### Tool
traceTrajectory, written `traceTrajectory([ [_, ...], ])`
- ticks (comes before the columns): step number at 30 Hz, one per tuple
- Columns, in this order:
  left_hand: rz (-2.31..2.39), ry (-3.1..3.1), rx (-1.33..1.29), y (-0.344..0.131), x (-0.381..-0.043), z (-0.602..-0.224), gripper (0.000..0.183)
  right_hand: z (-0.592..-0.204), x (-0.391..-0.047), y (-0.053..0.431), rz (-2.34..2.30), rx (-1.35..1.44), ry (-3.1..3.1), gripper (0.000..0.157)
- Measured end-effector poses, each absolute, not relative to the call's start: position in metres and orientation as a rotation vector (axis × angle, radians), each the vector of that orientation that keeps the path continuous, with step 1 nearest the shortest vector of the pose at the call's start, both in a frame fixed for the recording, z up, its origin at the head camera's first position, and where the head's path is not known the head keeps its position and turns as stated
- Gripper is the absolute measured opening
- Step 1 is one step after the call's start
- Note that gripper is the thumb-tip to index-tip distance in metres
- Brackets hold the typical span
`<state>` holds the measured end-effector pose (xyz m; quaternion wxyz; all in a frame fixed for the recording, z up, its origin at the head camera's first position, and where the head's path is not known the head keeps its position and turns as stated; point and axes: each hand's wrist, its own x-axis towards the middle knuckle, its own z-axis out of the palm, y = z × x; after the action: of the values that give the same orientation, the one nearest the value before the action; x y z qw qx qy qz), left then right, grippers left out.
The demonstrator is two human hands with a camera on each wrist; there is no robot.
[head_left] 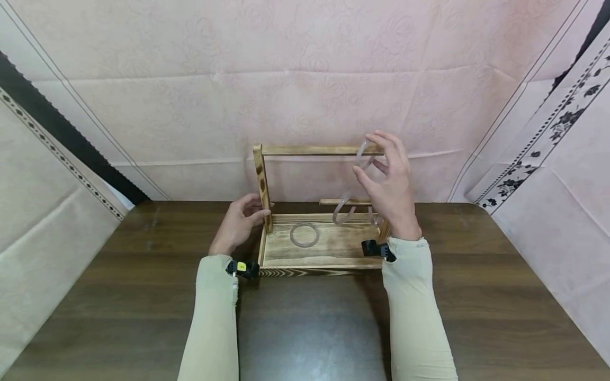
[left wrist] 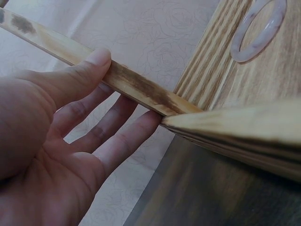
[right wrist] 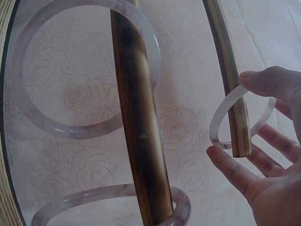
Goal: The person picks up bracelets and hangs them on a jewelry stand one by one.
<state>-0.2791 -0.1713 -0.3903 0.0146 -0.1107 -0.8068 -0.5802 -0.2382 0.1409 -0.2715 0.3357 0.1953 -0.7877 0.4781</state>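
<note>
left hand (head_left: pixel 240 222): fingers clamped on wooden post (head_left: pixel 262 180), centre-left of head view | right hand (head_left: pixel 392 182): fingers pinching bangle (head_left: pixel 360 153) around upper rod (head_left: pixel 310 151) near its end, right of centre | lower rod (head_left: pixel 329 202): two more bangles (right wrist: pixel 19 75) | tray (head_left: pixel 343 254), mid-frame: one flat ring (head_left: pixel 305 245)

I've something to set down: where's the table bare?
Bare table lies between the two sleeves, in front of the tray, and outside each sleeve. Over the tray's right end it's crowded: the right hand holds a bangle, two more bangles hang on the lower rod.

creased pinkish cloth (head_left: pixel 305 108) with faint roses hangs behind a brown wood-grain table (head_left: pixel 119 307).
</note>
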Motion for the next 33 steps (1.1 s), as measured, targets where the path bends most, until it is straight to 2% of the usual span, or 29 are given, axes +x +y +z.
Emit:
traceTrajectory([
  [12, -1.811, -2.501, -0.346, -0.172, -0.280, -0.392, 0.034, -0.287, -0.263, 0.146, 1.233, 0.561, -2.060, 0.059],
  [33, -1.794, -2.509, -0.348, -0.171, -0.279, -0.391, 0.035, -0.287, -0.264, 0.134, 1.220, 0.610, -2.060, 0.059],
])
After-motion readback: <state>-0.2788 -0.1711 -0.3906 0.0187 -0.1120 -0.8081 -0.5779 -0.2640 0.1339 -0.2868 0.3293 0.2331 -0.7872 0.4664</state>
